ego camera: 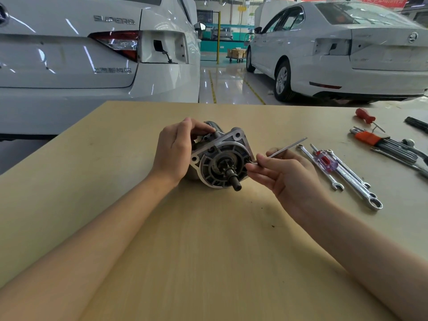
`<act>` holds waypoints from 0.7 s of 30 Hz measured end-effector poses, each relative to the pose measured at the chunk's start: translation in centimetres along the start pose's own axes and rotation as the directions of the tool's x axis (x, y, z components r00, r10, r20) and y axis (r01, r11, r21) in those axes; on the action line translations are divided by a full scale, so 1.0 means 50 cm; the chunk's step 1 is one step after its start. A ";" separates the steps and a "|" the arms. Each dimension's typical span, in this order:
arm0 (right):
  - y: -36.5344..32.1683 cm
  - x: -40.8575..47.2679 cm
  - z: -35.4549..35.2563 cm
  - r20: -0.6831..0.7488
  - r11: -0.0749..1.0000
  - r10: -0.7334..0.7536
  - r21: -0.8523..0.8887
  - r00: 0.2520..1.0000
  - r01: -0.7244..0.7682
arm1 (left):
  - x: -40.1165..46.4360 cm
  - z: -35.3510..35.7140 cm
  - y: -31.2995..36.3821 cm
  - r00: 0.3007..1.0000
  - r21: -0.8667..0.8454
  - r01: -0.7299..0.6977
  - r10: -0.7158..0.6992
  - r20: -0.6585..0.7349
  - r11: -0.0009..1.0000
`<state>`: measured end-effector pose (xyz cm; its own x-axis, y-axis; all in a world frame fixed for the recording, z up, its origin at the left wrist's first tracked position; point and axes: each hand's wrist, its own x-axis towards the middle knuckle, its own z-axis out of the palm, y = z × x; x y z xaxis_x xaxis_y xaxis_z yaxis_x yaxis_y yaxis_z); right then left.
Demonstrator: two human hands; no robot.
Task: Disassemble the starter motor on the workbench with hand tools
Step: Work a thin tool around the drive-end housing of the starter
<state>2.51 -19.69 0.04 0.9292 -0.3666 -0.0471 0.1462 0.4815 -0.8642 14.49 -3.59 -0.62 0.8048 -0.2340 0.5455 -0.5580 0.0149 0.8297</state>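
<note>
Aluminium-housed starter motor [222, 158] lies sideways, dark shaft facing the camera.

Pale wood-grain workbench [115, 205], matt and smooth, with a few dark specks. Cast metal starter motor [222, 158], dull grey housing, darker steel shaft at the centre. Thin bright metal hex key [287, 147], polished. Chrome-bright combination wrenches [356, 184], glossy. Clear and red plastic screwdriver handle [325, 161], shiny. Orange plastic holder on dark steel hex key set [379, 143]. Glossy white painted car bodies [69, 66] behind; reflective polished floor [229, 84].
</note>
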 end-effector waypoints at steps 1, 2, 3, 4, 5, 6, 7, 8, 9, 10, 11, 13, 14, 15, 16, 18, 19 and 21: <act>0.000 -0.001 0.000 -0.006 1.000 0.000 0.001 1.000 0.000 | 0.000 0.000 -0.001 1.000 -0.003 -0.002 0.002 0.000 1.000; 0.000 -0.001 0.000 -0.011 1.000 -0.002 0.001 1.000 0.002 | 0.000 0.000 -0.002 1.000 -0.005 -0.004 0.004 0.000 1.000; 0.001 -0.002 0.000 -0.014 1.000 -0.006 -0.002 1.000 0.006 | 0.001 0.001 -0.002 1.000 -0.006 -0.005 0.005 0.000 1.000; 0.001 -0.003 0.000 -0.014 1.000 -0.012 -0.009 1.000 0.012 | 0.001 0.000 -0.003 1.000 -0.004 -0.006 0.006 -0.001 1.000; 0.001 -0.004 -0.001 -0.010 1.000 -0.023 -0.022 1.000 0.023 | 0.001 0.000 -0.003 1.000 0.000 -0.008 0.008 -0.003 1.000; 0.001 -0.005 -0.001 -0.003 0.998 -0.042 -0.046 0.999 0.042 | 0.000 0.000 -0.002 1.000 0.004 -0.011 0.011 -0.004 1.000; 0.001 -0.007 0.000 0.009 0.993 -0.077 -0.091 0.997 0.078 | 0.000 0.000 -0.002 1.000 0.007 -0.015 0.015 -0.005 1.000; 0.001 -0.010 0.001 0.032 0.979 -0.129 -0.157 0.991 0.133 | 0.001 0.000 -0.002 1.000 0.009 -0.016 0.016 -0.006 1.000; 0.001 -0.013 0.004 0.061 0.951 -0.196 -0.232 0.979 0.205 | 0.001 0.000 -0.002 1.000 0.010 -0.016 0.016 -0.006 1.000; 0.002 -0.016 0.007 0.098 0.906 -0.268 -0.312 0.959 0.285 | 0.000 0.000 -0.001 1.000 0.011 -0.014 0.014 -0.005 1.000; 0.004 -0.019 0.010 0.140 0.844 -0.334 -0.397 0.932 0.362 | 0.000 0.000 -0.001 1.000 0.011 -0.012 0.012 -0.005 1.000; 0.010 -0.018 0.010 0.255 0.602 -0.473 -0.605 0.843 0.521 | -0.001 -0.001 -0.001 1.000 0.014 -0.012 0.013 -0.006 1.000; 0.012 -0.014 0.005 0.365 0.389 -0.531 -0.697 0.765 0.603 | -0.001 -0.001 -0.002 1.000 0.013 -0.012 0.012 -0.006 1.000; 0.013 -0.011 0.002 0.503 0.151 -0.549 -0.726 0.667 0.671 | 0.000 -0.001 -0.001 1.000 0.011 -0.009 0.009 -0.005 1.000; 0.013 -0.008 -0.001 0.633 -0.056 -0.530 -0.690 0.565 0.721 | 0.000 -0.001 -0.001 1.000 0.009 -0.003 0.003 -0.003 1.000; 0.012 -0.005 -0.005 0.784 -0.302 -0.442 -0.587 0.435 0.751 | 0.000 -0.001 0.000 1.000 0.016 -0.002 0.002 -0.002 1.000; 0.013 -0.005 -0.006 0.817 -0.363 -0.410 -0.555 0.406 0.749 | -0.001 -0.001 0.001 1.000 0.019 -0.011 0.011 -0.003 1.000; 0.013 -0.005 -0.007 0.840 -0.411 -0.381 -0.528 0.386 0.743 | -0.002 -0.001 0.003 1.000 0.014 -0.022 0.022 -0.005 1.000</act>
<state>2.26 -19.54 -0.70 0.5880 0.3440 0.7321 0.4513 -0.8906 0.0560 14.33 -3.50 -0.53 0.7931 -0.2288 0.5645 -0.5785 0.0068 0.8156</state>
